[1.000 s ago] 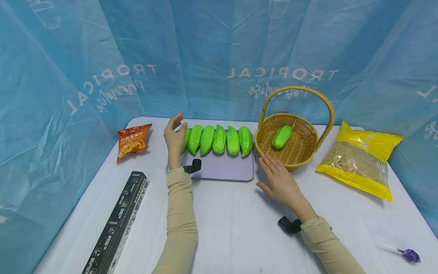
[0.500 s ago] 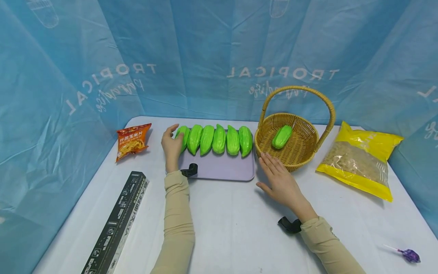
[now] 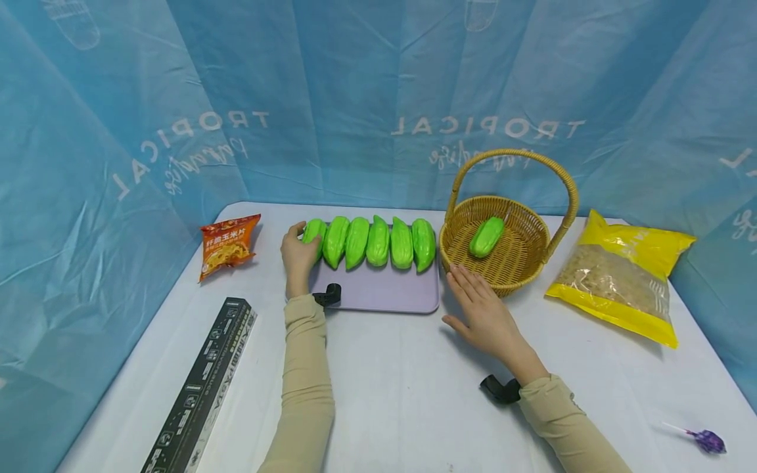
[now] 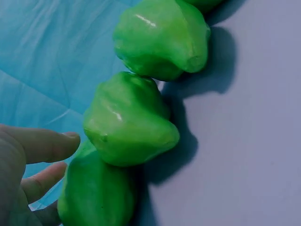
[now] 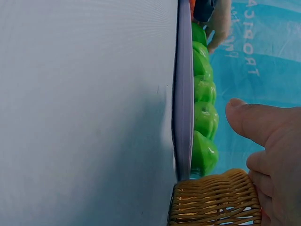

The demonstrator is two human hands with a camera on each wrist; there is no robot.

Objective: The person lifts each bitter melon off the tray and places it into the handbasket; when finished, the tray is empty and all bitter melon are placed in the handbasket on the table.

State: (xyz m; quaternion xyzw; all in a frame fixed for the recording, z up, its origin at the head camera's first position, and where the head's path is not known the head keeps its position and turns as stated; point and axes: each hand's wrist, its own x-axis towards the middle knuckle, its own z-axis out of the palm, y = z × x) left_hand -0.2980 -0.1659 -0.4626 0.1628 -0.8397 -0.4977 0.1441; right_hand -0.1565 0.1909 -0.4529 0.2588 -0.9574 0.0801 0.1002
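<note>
A row of several green, ridged, gourd-like vegetables (image 3: 357, 243) lies along the far side of a lilac tray (image 3: 384, 292). My left hand (image 3: 298, 259) is at the leftmost green gourd (image 3: 315, 234). In the left wrist view its fingers (image 4: 47, 143) extend beside that gourd (image 4: 96, 193); a firm hold is not visible. My right hand (image 3: 487, 318) lies with extended fingers against the near left rim of a wicker basket (image 3: 514, 263), also visible as woven rim (image 5: 211, 202) in the right wrist view. One green gourd (image 3: 487, 237) lies inside the basket.
An orange snack bag (image 3: 229, 246) and a long black box (image 3: 204, 381) are on the left. A yellow bag (image 3: 621, 276) lies right of the basket, and a purple lollipop (image 3: 706, 441) near the right front. A blue curtain (image 3: 355, 98) hangs behind the table.
My left hand has come down and slightly left to the leftmost gourd, which shows more plainly now. The right hand stays at the basket rim.
</note>
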